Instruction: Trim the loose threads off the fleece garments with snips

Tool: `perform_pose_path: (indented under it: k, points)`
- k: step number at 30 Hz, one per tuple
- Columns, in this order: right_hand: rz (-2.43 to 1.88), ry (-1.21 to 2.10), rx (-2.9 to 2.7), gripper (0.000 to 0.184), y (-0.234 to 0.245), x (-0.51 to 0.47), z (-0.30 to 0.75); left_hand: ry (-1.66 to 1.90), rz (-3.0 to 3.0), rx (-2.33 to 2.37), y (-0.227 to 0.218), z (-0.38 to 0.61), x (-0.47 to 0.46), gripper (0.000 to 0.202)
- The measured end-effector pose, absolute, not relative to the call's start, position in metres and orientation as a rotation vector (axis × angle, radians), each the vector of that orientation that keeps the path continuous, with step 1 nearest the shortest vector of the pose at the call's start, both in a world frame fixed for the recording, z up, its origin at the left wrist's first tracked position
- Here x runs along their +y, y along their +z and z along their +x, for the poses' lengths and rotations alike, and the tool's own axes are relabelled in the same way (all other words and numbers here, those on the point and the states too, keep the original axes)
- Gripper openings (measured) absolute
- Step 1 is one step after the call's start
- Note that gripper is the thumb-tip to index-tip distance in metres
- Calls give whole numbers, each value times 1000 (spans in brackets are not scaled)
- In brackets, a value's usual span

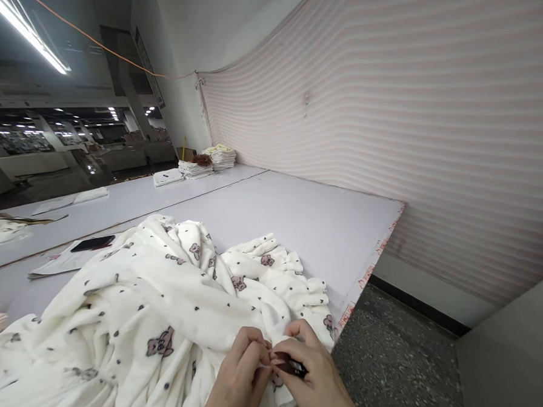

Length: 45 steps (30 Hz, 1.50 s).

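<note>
A white fleece blanket (136, 320) printed with small bears and hearts lies bunched on the grey table (300, 220) in front of me. My left hand (237, 378) pinches a fold of it near the table's corner, fingers closed on the cloth. My right hand (310, 377) is closed too, touching the same spot and gripping a small dark tool (291, 366) whose kind I cannot make out. Both hands meet at the lower middle of the view.
A dark phone (93, 242) lies on papers (60, 263) at the left. Folded fabric stacks (205, 161) sit at the table's far end. A striped pink curtain (408, 129) hangs on the right. The table edge (370, 271) drops to a speckled floor (398, 361).
</note>
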State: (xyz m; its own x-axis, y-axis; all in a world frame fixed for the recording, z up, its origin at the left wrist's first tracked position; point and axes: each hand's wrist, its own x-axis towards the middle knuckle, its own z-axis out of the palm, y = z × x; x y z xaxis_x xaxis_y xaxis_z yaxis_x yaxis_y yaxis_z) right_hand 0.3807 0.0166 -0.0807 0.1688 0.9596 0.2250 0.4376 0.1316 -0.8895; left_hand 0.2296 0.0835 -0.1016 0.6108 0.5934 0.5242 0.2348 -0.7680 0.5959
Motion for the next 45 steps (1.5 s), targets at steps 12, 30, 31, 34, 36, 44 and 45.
perform_pose_path:
  k: [12,30,31,34,36,44,45]
  points:
    - [-1654,780,-1397,15,-83,0,397,888,2475,582,-88,224,87,21]
    - [-1791,831,-1736,12,-53,3,407,294,2759,499,-62,221,97,18]
    - [-1787,833,-1729,11,-54,3,407,288,2749,499,-62,222,97,19]
    - [-1764,834,-1709,11,-55,5,407,294,2715,498,-62,224,96,21]
    - [-1772,831,-1676,18,-57,5,407,312,2683,496,-61,226,96,22]
    - [-1656,875,-1247,8,-86,7,431,578,1931,765,-47,217,105,20]
    - [-1631,883,-1169,8,-89,9,433,521,1967,792,-49,218,103,17]
